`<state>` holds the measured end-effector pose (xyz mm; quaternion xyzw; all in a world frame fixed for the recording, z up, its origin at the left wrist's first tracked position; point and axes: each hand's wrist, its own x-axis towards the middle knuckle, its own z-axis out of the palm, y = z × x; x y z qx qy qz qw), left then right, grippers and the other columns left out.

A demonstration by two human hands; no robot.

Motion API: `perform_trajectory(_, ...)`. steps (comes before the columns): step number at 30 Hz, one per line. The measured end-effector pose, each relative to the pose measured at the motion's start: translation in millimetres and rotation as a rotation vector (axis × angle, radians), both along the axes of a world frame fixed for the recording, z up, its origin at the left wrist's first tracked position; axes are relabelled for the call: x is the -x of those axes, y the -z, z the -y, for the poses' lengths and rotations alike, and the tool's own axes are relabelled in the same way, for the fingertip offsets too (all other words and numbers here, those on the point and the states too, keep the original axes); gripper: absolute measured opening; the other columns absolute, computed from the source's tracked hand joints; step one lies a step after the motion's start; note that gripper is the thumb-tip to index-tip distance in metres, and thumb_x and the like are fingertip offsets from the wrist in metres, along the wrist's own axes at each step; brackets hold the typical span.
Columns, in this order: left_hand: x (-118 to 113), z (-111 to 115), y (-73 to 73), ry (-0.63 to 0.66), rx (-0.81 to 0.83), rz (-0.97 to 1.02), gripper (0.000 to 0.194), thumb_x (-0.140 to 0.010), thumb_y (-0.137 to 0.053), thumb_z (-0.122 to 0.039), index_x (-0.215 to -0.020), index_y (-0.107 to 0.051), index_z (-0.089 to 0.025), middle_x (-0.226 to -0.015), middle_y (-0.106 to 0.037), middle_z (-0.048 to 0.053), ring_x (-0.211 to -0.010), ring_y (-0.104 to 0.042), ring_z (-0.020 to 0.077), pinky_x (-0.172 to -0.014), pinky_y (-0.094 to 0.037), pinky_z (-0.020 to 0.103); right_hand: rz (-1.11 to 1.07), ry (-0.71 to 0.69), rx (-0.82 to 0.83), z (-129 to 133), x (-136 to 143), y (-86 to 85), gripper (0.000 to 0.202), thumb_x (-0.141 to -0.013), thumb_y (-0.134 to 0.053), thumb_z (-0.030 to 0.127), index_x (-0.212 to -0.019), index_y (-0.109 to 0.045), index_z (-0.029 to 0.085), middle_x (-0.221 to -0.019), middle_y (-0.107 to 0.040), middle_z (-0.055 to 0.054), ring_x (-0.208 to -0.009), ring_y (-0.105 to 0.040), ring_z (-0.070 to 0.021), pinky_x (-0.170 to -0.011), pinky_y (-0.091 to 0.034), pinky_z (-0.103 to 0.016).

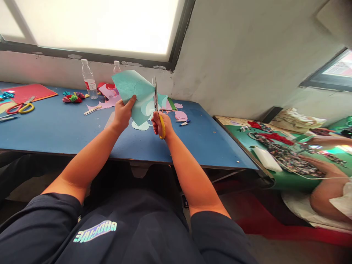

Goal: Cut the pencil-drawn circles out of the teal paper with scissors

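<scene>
Raised above the blue table [74,132], a teal paper sheet [129,82] with a faint drawn circle is pinched in my left hand [123,113], thumb on top. My right hand [162,124] is closed round the yellow-handled scissors [156,97]. The blades point up and away, slightly apart, at the sheet's right edge. A curled, partly cut strip of the paper hangs between my hands. Pale round paper pieces [139,125] lie on the table beneath it.
Two bottles [89,82] stand near the wall. Pink scraps [180,116], pens [184,123], a second pair of scissors [22,107] and red paper [29,93] lie about. At right, another person's hands work at a green table [286,179] with patterned fabric [291,156].
</scene>
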<state>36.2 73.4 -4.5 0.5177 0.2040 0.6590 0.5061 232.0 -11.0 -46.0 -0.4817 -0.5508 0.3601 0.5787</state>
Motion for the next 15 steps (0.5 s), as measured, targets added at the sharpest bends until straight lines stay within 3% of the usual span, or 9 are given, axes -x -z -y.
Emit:
perform_trajectory(8, 2.4, 9.1, -4.6, 0.013, 0.023, -0.066, 0.058, -0.075, -0.114, -0.070, -0.094, -0.091, -0.020, -0.097, -0.088, 0.007, -0.093, -0.084, 0.0251, -0.084, -0.067, 0.036, -0.044, -0.007, 0.005, -2.9, 0.6, -0.9, 0.097, -0.072, -0.073, 0.123, -0.089, -0.061, 0.028, -0.068, -0.056, 0.005, -0.051, -0.051, -0.0133, -0.043, -0.048, -0.028)
perform_trajectory(15, 5.4, 7.2, -5.3, 0.003, -0.009, -0.116, 0.058, -0.076, -0.113, -0.072, -0.091, -0.091, -0.021, -0.091, -0.086, 0.004, -0.085, -0.081, 0.0212, -0.077, -0.065, 0.033, -0.061, -0.015, -0.001, 2.5, 3.5, -7.3, 0.102, -0.062, -0.072, 0.127, -0.085, -0.061, 0.028, -0.066, -0.053, 0.005, -0.049, -0.049, -0.0126, -0.042, -0.046, -0.028)
